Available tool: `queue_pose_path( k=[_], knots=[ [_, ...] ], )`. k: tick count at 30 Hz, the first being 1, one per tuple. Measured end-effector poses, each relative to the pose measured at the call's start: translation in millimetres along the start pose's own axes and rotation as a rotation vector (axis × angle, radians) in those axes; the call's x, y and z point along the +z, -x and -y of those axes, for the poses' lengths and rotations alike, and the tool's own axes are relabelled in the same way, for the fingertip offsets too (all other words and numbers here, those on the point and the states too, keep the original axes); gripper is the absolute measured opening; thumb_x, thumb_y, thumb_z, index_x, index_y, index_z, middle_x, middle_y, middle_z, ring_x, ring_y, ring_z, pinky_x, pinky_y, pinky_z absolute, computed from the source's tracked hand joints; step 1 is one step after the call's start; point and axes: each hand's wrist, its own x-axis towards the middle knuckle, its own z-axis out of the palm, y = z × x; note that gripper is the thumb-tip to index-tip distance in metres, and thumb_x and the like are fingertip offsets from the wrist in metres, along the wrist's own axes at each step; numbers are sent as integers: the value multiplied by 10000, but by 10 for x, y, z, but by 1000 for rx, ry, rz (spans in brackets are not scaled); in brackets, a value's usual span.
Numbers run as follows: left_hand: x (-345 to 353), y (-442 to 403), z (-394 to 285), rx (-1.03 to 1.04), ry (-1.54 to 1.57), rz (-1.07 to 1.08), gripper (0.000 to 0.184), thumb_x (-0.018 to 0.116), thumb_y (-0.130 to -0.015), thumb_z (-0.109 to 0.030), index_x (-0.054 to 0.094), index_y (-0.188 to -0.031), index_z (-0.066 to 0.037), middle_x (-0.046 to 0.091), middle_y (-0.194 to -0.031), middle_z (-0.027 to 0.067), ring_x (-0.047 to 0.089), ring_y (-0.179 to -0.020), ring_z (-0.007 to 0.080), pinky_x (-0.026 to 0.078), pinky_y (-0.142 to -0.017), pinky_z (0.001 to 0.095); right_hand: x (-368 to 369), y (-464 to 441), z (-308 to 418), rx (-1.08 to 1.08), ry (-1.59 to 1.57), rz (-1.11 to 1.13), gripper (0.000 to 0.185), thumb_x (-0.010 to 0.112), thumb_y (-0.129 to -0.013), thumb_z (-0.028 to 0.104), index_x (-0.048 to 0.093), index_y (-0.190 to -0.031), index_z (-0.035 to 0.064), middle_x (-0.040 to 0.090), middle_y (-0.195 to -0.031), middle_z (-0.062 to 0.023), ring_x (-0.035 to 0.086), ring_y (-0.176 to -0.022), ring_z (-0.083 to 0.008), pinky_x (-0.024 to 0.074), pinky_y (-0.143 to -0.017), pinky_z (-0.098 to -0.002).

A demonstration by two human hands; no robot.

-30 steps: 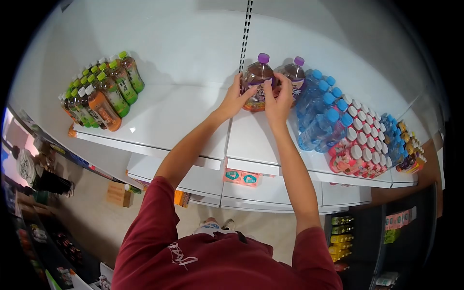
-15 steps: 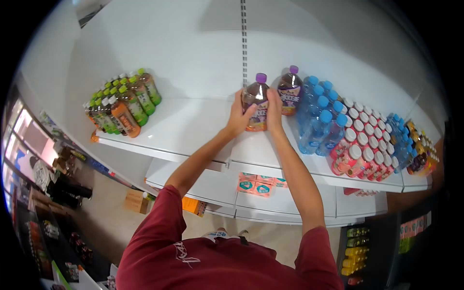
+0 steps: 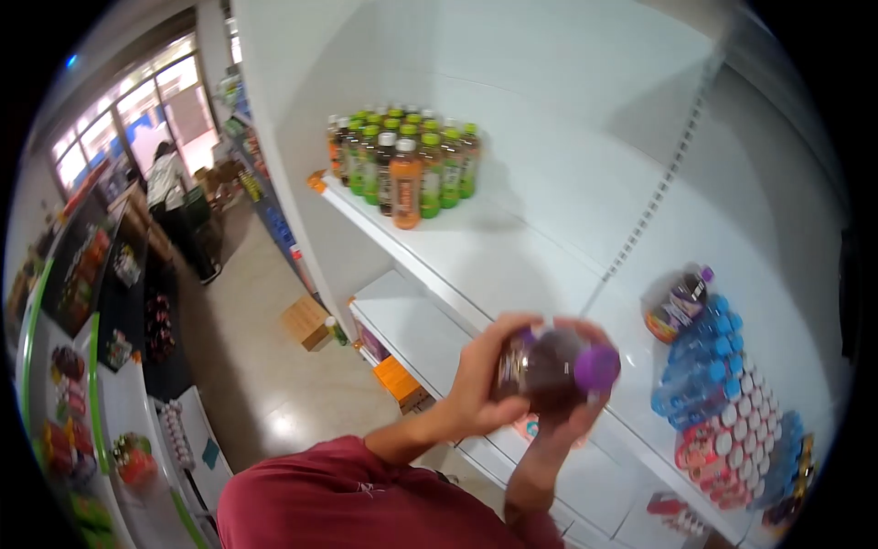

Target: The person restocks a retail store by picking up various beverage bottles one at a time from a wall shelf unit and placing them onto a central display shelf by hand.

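Note:
A large bottle of dark purple juice [image 3: 551, 373] with a purple cap is held between both my hands, in front of the shelf edge. It is tilted, its cap toward the right, and slightly blurred. My left hand [image 3: 482, 380] wraps round the left side of the bottle. My right hand [image 3: 574, 425] grips it from the right and below, partly hidden by the bottle. On the white shelf [image 3: 512, 261], a second purple-capped juice bottle [image 3: 681, 302] stands to the right, beside blue-capped water bottles [image 3: 700, 375].
Green-capped and orange drink bottles [image 3: 407, 174] are grouped on the shelf's left part. Pink bottles with white caps [image 3: 732, 439] stand at the right. Lower shelves hold an orange box [image 3: 400, 380]. A cardboard box [image 3: 306, 322] lies on the floor. Another person [image 3: 169, 197] stands by stocked shelves.
My view has turned left and tilted. The held juice bottle has come off the shelf toward me and tipped, with both hands still round it.

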Motion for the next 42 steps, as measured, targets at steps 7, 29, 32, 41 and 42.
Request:
queue_pose_path(
  k=[7, 29, 32, 41, 42],
  knots=[
    [-910, 530, -761, -4, -236, 11, 781, 737, -805, -468, 466, -1343, 30, 603, -1191, 192, 616, -1066, 339, 487, -921, 388, 1102, 775, 215, 156, -101, -100, 955, 349, -843, 840, 483, -1226, -24, 594, -1108, -147, 573, -992, -238, 467, -884, -361],
    [-3638, 1691, -2225, -37, -775, -544, 862, 674, -808, -579, 472, -1335, 73, 570, -1229, 258, 571, -1142, 385, 473, -962, 425, 4148, 2223, -16, 385, -483, 480, 779, 318, -906, 646, 433, -1297, -18, 597, -1110, -163, 583, -1014, -261, 499, -895, -391],
    [-3869, 1750, -2360, -15, -844, -639, 919, 628, -844, -668, 474, -1321, 102, 588, -1198, 273, 561, -1155, 377, 470, -964, 424, 4437, 2252, -17, 369, -418, 607, 715, 266, -927, 548, 429, -1309, -34, 605, -1067, -169, 575, -987, -269, 493, -866, -401],
    [-4606, 1759, -2416, 2, -1062, -830, 781, 684, -794, -488, 484, -1320, 53, 542, -1281, 272, 632, -1072, 406, 531, -880, 405, 5318, 2274, -612, 533, -690, 809, 950, 656, -637, 566, 416, -1330, -38, 624, -1128, -225, 628, -1009, -315, 520, -884, -429],
    [-4698, 1742, -2382, 11, -1076, -851, 779, 682, -798, -490, 484, -1319, 55, 551, -1270, 271, 633, -1072, 407, 532, -879, 405, 5443, 2291, -671, 515, -754, 836, 905, 604, -693, 563, 410, -1340, -40, 619, -1132, -231, 619, -1019, -318, 512, -893, -433]
  ],
)
